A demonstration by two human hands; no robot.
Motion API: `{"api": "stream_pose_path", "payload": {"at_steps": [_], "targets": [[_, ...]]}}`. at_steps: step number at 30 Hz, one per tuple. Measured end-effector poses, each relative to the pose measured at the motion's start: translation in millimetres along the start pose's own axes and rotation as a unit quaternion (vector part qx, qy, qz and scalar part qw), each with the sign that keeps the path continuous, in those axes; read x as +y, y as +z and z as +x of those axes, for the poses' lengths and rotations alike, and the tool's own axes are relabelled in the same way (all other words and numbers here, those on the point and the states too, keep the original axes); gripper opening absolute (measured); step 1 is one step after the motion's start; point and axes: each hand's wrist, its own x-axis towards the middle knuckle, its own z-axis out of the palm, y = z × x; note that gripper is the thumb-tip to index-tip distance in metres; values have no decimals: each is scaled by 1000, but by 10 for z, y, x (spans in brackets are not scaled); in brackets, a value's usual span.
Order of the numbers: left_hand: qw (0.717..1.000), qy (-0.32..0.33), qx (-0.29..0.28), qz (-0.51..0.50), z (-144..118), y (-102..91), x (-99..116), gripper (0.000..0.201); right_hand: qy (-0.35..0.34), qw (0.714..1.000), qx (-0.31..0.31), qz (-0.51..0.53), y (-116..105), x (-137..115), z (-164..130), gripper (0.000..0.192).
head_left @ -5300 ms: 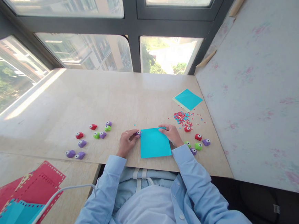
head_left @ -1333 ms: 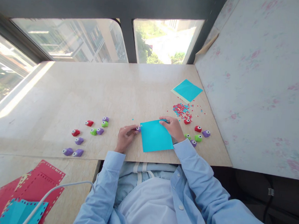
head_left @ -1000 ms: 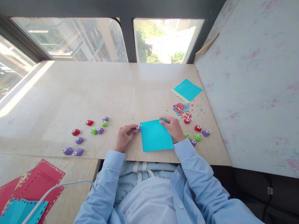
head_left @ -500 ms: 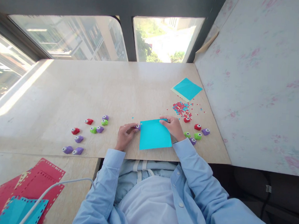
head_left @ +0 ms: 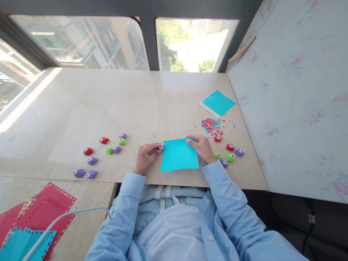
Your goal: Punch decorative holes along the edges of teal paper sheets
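Two hands: left [head_left: 145, 157] pinches small purple punch [head_left: 160, 147], right [head_left: 201, 146] flat blue paper [head_left: 179, 156].

On the table [head_left: 74, 98], a paper sheet [head_left: 180, 156] lies near the front edge between two clusters of small punches, left [head_left: 99, 157] and right [head_left: 228, 153]; confetti [head_left: 212, 126] and a paper stack [head_left: 218, 103] sit farther right

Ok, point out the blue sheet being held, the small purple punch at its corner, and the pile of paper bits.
blue sheet [head_left: 180, 156], head view, middle of the sheet.
purple punch [head_left: 161, 147], head view, its body between the left fingers.
pile of paper bits [head_left: 211, 126], head view, centre of the heap.
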Motion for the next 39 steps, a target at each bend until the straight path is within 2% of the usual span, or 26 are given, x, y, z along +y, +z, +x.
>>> {"api": "stream_pose_path", "payload": {"at_steps": [12, 25, 39], "targets": [[999, -46, 18, 6, -16, 17, 19, 20, 16, 999, 9, 41, 31, 6, -79, 47], [998, -54, 21, 11, -18, 16, 43, 21, 55, 996, -4, 76, 70, 67, -118, 48], [999, -27, -2, -25, -3, -6, 43, 18, 62, 992, 27, 110, 149, 88, -131, 47]]}}
